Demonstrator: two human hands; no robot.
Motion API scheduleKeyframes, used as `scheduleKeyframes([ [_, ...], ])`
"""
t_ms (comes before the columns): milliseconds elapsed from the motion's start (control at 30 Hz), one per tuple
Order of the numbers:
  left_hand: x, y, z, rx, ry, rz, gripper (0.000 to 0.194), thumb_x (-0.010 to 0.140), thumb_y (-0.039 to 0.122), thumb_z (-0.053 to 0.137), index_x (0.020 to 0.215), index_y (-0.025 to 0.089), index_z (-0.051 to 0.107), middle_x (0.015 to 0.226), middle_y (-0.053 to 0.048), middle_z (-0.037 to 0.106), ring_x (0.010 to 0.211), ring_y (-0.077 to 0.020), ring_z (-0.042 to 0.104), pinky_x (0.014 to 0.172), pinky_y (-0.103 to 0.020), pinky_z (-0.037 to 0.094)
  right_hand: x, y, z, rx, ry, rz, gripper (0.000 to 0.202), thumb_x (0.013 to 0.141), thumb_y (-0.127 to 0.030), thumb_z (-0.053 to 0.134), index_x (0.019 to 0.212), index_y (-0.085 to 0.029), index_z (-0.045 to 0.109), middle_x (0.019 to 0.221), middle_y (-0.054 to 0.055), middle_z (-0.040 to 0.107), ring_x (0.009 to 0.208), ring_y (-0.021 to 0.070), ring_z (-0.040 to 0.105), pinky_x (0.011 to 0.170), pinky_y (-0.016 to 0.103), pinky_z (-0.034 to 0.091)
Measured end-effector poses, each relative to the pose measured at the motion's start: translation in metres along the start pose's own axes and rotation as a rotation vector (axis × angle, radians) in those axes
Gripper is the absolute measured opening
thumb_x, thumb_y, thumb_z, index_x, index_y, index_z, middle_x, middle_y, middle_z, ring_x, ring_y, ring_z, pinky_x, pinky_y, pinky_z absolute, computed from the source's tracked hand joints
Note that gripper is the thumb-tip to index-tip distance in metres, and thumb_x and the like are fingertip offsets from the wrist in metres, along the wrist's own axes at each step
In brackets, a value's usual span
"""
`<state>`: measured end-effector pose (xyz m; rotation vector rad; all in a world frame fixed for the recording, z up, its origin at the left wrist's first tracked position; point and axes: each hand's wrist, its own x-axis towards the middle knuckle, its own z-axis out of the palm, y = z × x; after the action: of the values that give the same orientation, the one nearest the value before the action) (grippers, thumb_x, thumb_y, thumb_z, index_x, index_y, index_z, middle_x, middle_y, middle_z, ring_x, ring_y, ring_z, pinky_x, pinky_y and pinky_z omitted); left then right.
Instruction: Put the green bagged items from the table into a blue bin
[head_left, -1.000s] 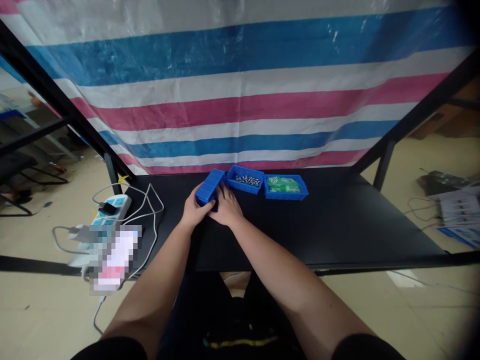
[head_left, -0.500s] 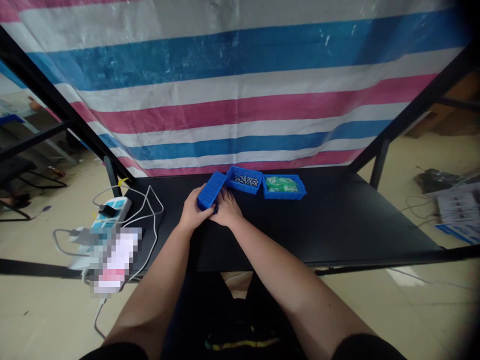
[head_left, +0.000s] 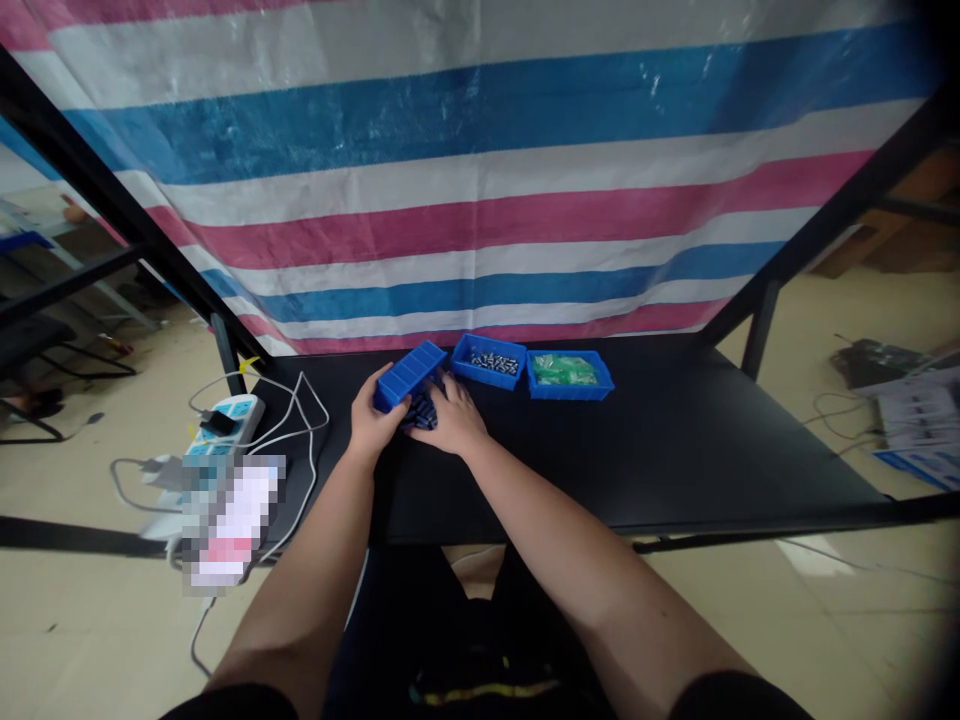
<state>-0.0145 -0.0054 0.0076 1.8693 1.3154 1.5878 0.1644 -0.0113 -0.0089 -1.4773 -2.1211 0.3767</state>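
A blue bin is tipped on its side, its underside towards me, and my left hand grips its near left end. Several small dark pieces lie on the black table at its open side, between my hands. My right hand rests with fingers spread over the right edge of these pieces. Just behind it sits a blue bin of small metal parts. To the right of that stands a blue bin with green bags.
On the table's left end lie a white power strip, looping white cables and a pixelated flat object. A striped sheet hangs behind the black table, between black frame posts.
The tipped bin has turned and moved slightly left with my left hand, uncovering the dark pieces. My right hand's fingers have spread.
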Motion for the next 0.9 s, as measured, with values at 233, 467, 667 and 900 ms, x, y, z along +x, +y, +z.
scheduleKeyframes([
  [233,0.003,-0.009,0.001,-0.134,0.055,-0.086,0.066,0.074,0.037,0.080,0.134,0.018,0.060,0.131,-0.012,0.065,0.120,-0.0309,0.063,0.107,-0.046,0.047,0.000,0.002,0.002,-0.024,-0.010,-0.025,0.096,0.071,-0.077,0.069,0.148,-0.024,0.046,0.164,0.012,0.025,0.154,0.0365,0.014,0.124,0.053,0.017],
  [467,0.006,-0.019,0.002,-0.212,0.161,-0.164,0.060,0.077,0.037,0.079,0.132,0.020,0.060,0.125,-0.010,0.066,0.116,-0.0269,0.063,0.108,-0.044,0.045,-0.002,0.000,0.002,-0.017,0.011,-0.017,0.100,0.069,-0.075,0.072,0.149,-0.024,0.043,0.162,0.013,0.030,0.154,0.0350,0.015,0.123,0.053,0.018],
  [667,0.010,-0.032,0.004,-0.400,0.393,-0.382,0.062,0.075,0.040,0.081,0.124,0.026,0.046,0.107,-0.004,0.061,0.097,-0.0185,0.066,0.092,-0.040,0.057,-0.002,-0.003,-0.003,-0.027,0.005,0.095,0.091,0.077,-0.078,0.062,0.150,-0.026,0.044,0.167,0.011,0.019,0.155,0.0347,0.006,0.124,0.052,0.013],
  [900,0.017,-0.040,-0.007,-0.560,0.503,-0.587,0.060,0.075,0.039,0.082,0.117,0.028,0.041,0.117,-0.006,0.052,0.106,-0.0205,0.063,0.081,-0.044,0.063,0.001,-0.002,0.000,-0.062,-0.019,0.127,0.090,0.081,-0.078,0.058,0.153,-0.026,0.041,0.166,0.012,0.023,0.155,0.0342,0.007,0.124,0.051,0.009],
])
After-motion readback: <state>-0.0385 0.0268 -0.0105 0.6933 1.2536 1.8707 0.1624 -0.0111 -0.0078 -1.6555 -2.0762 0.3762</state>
